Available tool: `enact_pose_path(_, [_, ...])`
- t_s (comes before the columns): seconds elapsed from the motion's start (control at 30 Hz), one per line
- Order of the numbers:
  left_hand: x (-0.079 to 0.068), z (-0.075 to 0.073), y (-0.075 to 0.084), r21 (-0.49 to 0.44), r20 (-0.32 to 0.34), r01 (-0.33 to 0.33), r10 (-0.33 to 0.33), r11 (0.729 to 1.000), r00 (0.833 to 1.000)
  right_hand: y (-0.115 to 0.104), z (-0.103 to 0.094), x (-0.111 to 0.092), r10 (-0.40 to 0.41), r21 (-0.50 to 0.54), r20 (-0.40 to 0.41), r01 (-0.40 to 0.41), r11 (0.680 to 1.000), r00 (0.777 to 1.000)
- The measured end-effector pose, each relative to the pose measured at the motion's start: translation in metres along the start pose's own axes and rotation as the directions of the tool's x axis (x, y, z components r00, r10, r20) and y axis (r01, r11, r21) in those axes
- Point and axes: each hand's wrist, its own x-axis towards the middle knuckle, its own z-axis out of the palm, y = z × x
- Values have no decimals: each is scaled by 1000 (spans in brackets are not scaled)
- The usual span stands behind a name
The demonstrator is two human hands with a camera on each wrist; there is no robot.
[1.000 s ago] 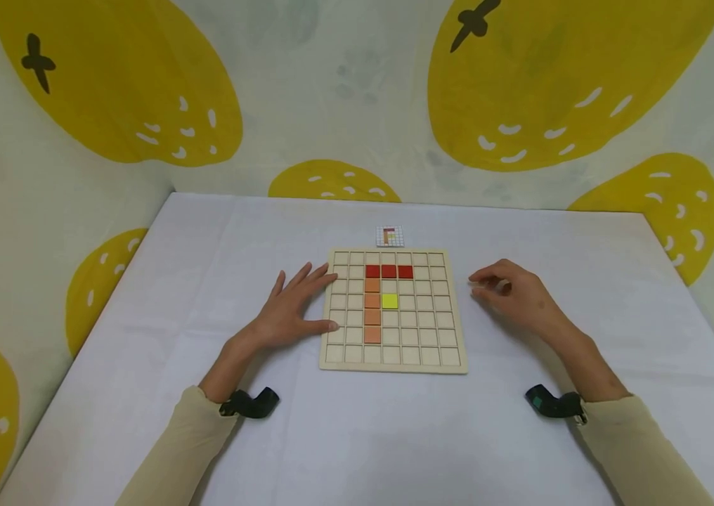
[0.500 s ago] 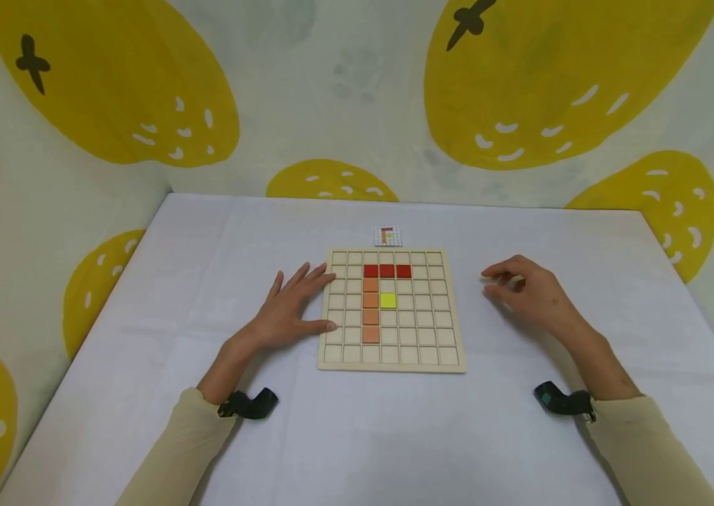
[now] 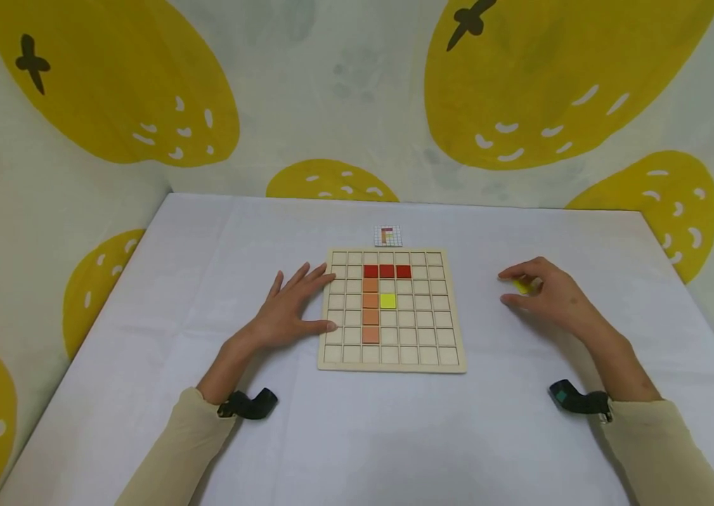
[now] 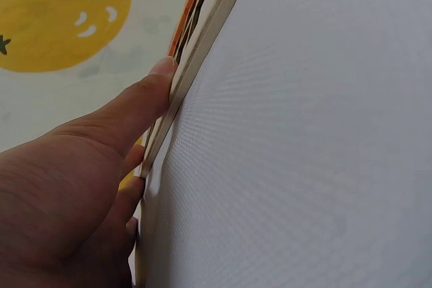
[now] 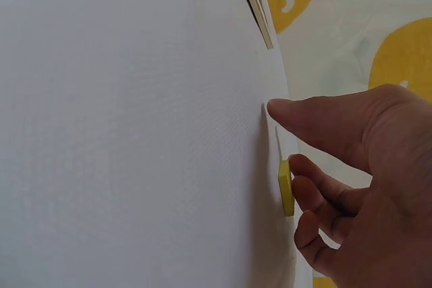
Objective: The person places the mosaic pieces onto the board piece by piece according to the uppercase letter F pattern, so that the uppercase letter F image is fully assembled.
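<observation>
A square wooden grid board (image 3: 392, 359) lies on the white table. My left hand (image 3: 284, 314) is spread at its left edge, thumb and fingertips resting on the rim. In the left wrist view the thumb (image 4: 145, 102) presses on the board's side. Red tiles (image 3: 386, 271), orange tiles (image 3: 371, 301) and a yellow tile (image 3: 388, 301) sit in the board's cells. To the right of the board is my right hand (image 3: 549, 289), its thumb apart from the fingers. A second yellow tile (image 5: 286, 188) is right at its curled fingertips; the thumb does not touch it.
A small pattern card (image 3: 387, 235) lies just beyond the board's back edge. Behind the table stands a wall (image 3: 357, 126) with large yellow fruit shapes. Each wrist carries a black camera, such as the right wrist camera (image 3: 578, 398).
My right hand has moved right, away from the board, and its thumb and fingers have parted. A yellow tile now shows between them. The left hand stays on the board.
</observation>
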Motion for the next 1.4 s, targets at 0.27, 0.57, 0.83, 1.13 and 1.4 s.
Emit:
enact_pose_path(0.27, [0, 0, 1, 3, 3, 6, -6, 1000, 1000, 13, -8, -5, -18, -10, -7, 18, 1000, 1000])
enact_pose_path(0.57, [0, -1, 0, -1, 0, 1, -1, 1000, 1000, 26, -20, -8, 9, -28, 94, -6, 1000, 996])
enact_pose_path(0.83, [-1, 0, 0, 1, -5, -2, 2, 1000, 1000, 26, -20, -9, 9, -19, 83, -8, 1000, 997])
enact_pose_path(1.13, [0, 0, 0, 0, -6, -9, 9, 1000, 1000, 26, -18, -7, 50, -38, 76, -47, 998, 996])
enact_pose_path(1.4, [-1, 1, -1, -9, -1, -5, 5, 1000, 1000, 19, -13, -2, 60, -47, 60, -57, 997, 996])
